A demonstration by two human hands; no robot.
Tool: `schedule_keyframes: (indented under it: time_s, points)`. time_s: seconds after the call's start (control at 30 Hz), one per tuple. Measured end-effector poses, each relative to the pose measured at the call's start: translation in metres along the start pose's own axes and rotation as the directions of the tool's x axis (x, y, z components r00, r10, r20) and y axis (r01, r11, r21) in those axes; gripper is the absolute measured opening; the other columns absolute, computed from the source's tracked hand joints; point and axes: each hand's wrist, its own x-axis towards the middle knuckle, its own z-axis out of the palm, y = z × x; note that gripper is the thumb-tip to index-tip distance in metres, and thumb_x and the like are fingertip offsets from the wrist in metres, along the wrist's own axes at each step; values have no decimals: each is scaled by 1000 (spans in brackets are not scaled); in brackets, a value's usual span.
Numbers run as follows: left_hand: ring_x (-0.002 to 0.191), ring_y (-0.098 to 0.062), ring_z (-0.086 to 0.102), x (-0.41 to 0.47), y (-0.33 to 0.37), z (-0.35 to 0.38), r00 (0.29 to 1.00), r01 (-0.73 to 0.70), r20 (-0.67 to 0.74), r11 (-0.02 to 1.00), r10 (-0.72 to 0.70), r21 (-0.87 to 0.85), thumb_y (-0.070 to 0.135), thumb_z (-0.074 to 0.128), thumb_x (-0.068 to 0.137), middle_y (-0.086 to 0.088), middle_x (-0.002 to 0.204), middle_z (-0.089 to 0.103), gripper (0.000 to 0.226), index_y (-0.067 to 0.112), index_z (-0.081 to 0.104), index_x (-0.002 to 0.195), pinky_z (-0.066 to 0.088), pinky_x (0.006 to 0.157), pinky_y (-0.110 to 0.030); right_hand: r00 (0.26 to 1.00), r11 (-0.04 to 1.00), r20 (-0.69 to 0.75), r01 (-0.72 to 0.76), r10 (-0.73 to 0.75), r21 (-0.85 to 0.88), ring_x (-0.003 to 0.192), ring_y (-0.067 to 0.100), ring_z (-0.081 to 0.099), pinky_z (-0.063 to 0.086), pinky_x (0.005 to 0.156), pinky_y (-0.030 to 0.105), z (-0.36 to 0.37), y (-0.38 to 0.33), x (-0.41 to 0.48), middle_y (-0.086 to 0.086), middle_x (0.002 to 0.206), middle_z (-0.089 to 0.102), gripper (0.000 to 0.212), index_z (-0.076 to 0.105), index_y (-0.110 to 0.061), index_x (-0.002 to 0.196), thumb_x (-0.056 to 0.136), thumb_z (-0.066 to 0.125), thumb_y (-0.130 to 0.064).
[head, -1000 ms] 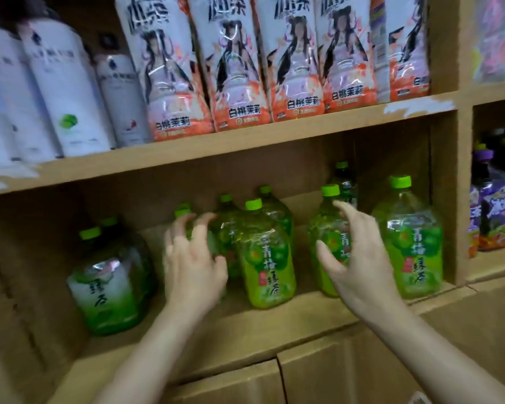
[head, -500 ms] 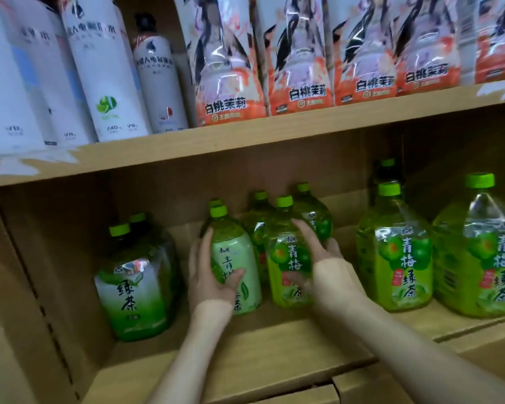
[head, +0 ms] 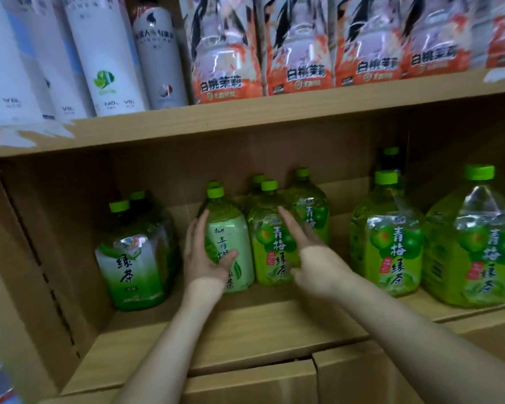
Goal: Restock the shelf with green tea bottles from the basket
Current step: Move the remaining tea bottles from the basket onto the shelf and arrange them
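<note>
Below stand about ten green-capped plastic tea bottles (head: 387, 243); above, four tall white bottles (head: 105, 53) left, five orange-labelled bottles (head: 228, 68) right.

Stock: clear green plastic tea bottles (head: 388, 252), glossy film labels, matt green plastic caps (head: 386, 177). Light wood-grain shelf board (head: 245, 325), matt, smooth. Tall white plastic bottles (head: 105, 53), satin sheen. Orange-labelled bottles (head: 228, 68), shiny wrap.

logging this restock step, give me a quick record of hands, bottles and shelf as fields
left hand: grip round the pale-label bottle, thumb across its front
right hand: fingers straight, against the yellow-green bottle
stance: both bottles upright, side by side on the lower shelf
neighbours: far-left bottles and far-right bottles, also green-capped
upper shelf: white bottles, orange-label bottles
basket: not in view
</note>
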Motion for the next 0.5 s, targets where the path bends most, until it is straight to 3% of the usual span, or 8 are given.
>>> schedule_keyframes:
  time_s: [0.07,0.1,0.13,0.2,0.3,0.4,0.47,0.5]
  points:
    - [139,-29,25,-6,10,-3,996,-55,-62,986,65,155,12,80,71,-8,151,29,83,31,37,140,26,113,-47,979,990,-188,46,-72,-135,89,23,63,49,62,32,-13,-1,-21,9,157,16,95,-8,-55,139,85,56,-12]
    - [136,-33,27,-10,18,-3,980,-148,-93,960,174,238,9,79,70,-12,149,32,79,25,41,138,29,110,-48,945,980,-307,56,-113,-188,91,24,60,45,60,30,-24,2,-32,8,149,28,84,4,-49,141,85,56,-15]
    - [131,-34,33,-15,29,-1,949,-259,-103,925,297,277,6,78,70,-14,144,37,73,22,46,134,33,107,-47,895,971,-419,57,-152,-231,97,25,56,45,62,30,-35,7,-42,7,140,36,75,16,-43,141,84,57,-16]
    - [115,-23,49,-23,60,13,885,-449,-49,877,462,170,4,74,74,-8,125,55,49,18,59,118,43,98,-37,789,965,-590,16,-173,-262,110,26,49,48,72,33,-57,25,-56,7,131,42,65,32,-31,138,81,61,-17]
    - [93,-10,59,-34,106,57,849,-519,57,850,525,-92,15,71,77,5,97,67,17,19,68,93,48,83,-34,748,945,-662,-181,-47,-271,128,30,35,46,92,47,-82,57,-69,9,140,36,72,30,-30,140,78,65,-22]
    - [111,-15,57,-46,148,99,870,-422,218,896,443,-137,37,76,74,2,128,57,56,37,49,123,48,93,-33,778,870,-622,-362,84,-336,140,24,14,35,100,53,-89,80,-83,3,152,20,88,10,-43,142,75,68,-41]
    - [130,-23,46,-50,166,120,826,-382,436,924,358,-36,46,76,72,-4,156,24,88,56,18,136,44,102,-37,779,845,-619,-396,101,-360,143,24,7,32,102,55,-91,93,-88,3,155,12,96,4,-48,141,71,70,-50]
    - [136,-28,39,-51,172,127,791,-398,522,917,319,43,47,75,73,-5,160,9,95,62,6,136,42,104,-40,766,844,-633,-412,116,-343,143,26,6,33,101,56,-92,99,-90,4,156,9,100,3,-50,141,69,73,-51]
